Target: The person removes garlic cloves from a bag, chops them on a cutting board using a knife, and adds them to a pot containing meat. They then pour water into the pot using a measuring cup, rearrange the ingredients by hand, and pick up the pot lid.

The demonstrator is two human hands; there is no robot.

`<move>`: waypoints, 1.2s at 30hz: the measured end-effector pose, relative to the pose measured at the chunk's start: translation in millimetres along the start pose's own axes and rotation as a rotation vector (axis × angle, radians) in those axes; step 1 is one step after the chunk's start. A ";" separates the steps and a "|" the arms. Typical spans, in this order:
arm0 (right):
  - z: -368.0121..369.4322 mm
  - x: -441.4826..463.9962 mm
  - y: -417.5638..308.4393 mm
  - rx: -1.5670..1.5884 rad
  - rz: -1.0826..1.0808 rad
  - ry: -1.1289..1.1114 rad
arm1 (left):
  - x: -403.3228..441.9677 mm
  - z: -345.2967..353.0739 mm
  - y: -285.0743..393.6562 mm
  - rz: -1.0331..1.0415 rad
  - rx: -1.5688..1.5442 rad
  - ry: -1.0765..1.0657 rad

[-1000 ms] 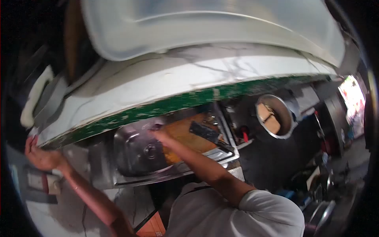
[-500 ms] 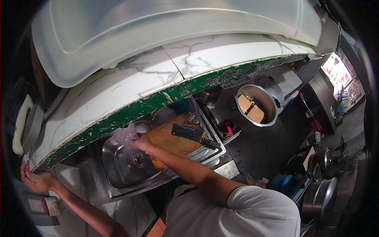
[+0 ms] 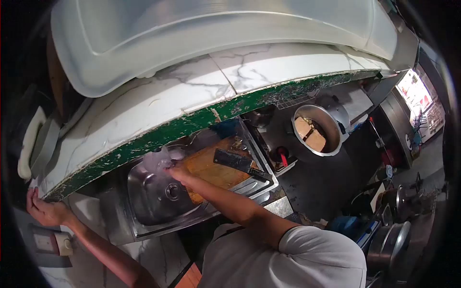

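My left hand (image 3: 48, 212) is at the far left, its fingers stretched up against the corner of the marble-topped ledge (image 3: 158, 93); nothing is held in it. My right hand (image 3: 177, 171) reaches over the steel sink (image 3: 151, 204), fingers closed on a clear, crumpled piece of plastic, perhaps a bag (image 3: 157, 159). Its exact form is hard to make out. Beside that hand a worn wooden chopping board (image 3: 218, 180) lies across the sink and drainboard. A black-bladed cleaver (image 3: 233, 160) rests on the board, handle toward the lower right.
A large translucent plastic tub (image 3: 216, 31) sits on the ledge above. Right of the sink stands a deep metal pot (image 3: 331, 126) with tan pieces inside, near a red-handled utensil (image 3: 283, 160). Several pots, including a lidded pot (image 3: 388, 242), crowd the lower right.
The view has shifted slightly, moving the scene a little to the right. Both hands keep nearly the same places, the right still gripping the clear plastic.
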State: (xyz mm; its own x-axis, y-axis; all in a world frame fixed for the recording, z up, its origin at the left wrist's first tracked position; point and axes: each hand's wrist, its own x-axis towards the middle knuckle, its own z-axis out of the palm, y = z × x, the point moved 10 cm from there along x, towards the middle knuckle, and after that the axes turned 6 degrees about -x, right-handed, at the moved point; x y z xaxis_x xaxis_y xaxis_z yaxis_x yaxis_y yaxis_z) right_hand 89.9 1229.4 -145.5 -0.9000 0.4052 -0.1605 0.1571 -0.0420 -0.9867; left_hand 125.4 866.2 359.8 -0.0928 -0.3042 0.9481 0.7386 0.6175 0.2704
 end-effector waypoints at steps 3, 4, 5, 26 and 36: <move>-0.4 5.8 17.9 -0.201 0.181 -0.040 | -5.8 -14.5 51.9 0.041 0.047 -0.037; -6.3 9.9 11.3 -0.189 0.112 0.016 | -17.4 -22.4 83.5 0.285 0.176 -0.079; -8.7 10.1 7.5 -0.176 0.046 0.067 | -40.1 -33.4 111.0 0.528 0.311 -0.125; 5.6 21.7 59.7 0.186 0.197 -0.143 | -85.4 -11.7 334.6 -0.593 -2.397 0.148; -2.3 10.5 26.2 0.058 0.112 -0.110 | -62.3 -13.8 338.0 -0.590 -2.609 0.293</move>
State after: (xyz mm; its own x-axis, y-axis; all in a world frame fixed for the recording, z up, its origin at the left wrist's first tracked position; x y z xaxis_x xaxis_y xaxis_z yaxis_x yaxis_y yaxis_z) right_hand 85.5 1234.6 -172.9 -0.9177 0.2931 -0.2681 0.2379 -0.1348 -0.9619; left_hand 390.0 1083.8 389.8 -0.5388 -0.1936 0.8199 -0.3263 -0.8493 -0.4150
